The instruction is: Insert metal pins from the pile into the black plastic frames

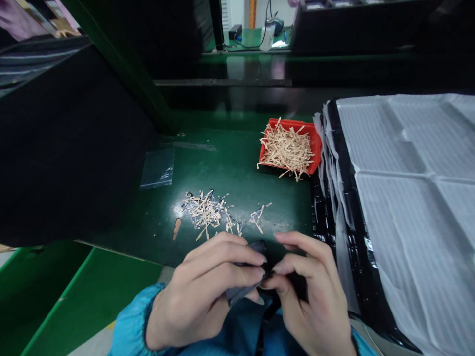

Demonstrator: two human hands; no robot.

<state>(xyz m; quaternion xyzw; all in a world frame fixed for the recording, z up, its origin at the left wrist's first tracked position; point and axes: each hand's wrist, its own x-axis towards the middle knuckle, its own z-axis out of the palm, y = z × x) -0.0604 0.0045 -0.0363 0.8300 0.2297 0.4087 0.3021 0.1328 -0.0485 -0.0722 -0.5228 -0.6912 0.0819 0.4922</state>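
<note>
My left hand [202, 284] is closed around a flat black piece [237, 292], with the fingers across its face and the thumb beneath. At the piece's right edge, my right hand [315, 289] pinches with thumb and forefinger, its other fingers curled loosely. Whatever lies between those right fingertips is too small and dark to make out. Just beyond my hands, a loose pile of small thin strips [206, 210], beige and silvery, lies on the green table [230, 163]. A few more strips [259, 216] lie to the right of it.
A red bin [316, 148] heaped with beige strips [287, 147] stands farther back. To the right are stacked trays under white sheeting [419, 198]. A clear plastic bag [158, 167] and a brown scrap [176, 228] lie left. Black cloth [67, 148] hangs at the far left.
</note>
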